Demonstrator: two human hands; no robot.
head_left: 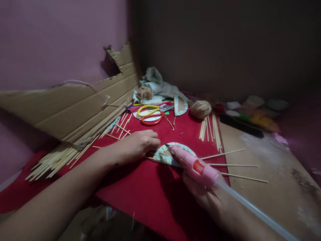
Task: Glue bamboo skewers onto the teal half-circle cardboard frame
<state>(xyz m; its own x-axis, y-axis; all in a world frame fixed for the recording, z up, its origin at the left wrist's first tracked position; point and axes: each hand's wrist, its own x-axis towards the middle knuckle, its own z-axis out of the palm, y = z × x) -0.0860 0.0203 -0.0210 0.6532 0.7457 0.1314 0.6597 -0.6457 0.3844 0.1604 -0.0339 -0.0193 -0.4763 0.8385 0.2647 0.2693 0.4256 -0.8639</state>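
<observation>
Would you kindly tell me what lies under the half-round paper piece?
Thin wooden sticks run out from beneath the half-round paper piece on the red cloth. How far they reach underneath is hidden by the paper, the left hand and the pink glue gun.

matt red cloth (150, 194), wooden sticks (50, 160), corrugated cardboard (75, 107)

Sticks (233, 164) bar right; red cloth (140, 190) (near) free.

Scissors (150, 115), twine ball (201, 109), cardboard sheet (75, 107), loose stick pile (54, 159).
</observation>
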